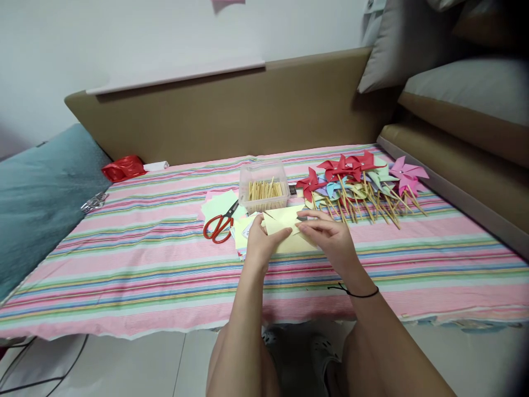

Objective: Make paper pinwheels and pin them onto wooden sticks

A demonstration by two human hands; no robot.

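Observation:
Between my hands is a pale yellow sheet of paper [285, 218] with slits cut in from its edges. My left hand [262, 241] grips it from the left, thumb lying across the front. On the right, my right hand [328, 234] pinches a corner or flap of the same paper between thumb and fingers. More yellow paper shows below and behind the held piece. Just left of my left hand, red-handled scissors [219, 227] rest partly on a stack of pale green and pink paper [218, 203].
A clear plastic box [264, 190] of short wooden sticks stands behind my hands. Many finished paper pinwheels [351, 171] on sticks lie to the right. Far left are a red plastic bag [124, 168], metal clips [94, 203] and a teal cushion [49, 198]. A striped cloth [136, 264] covers the surface.

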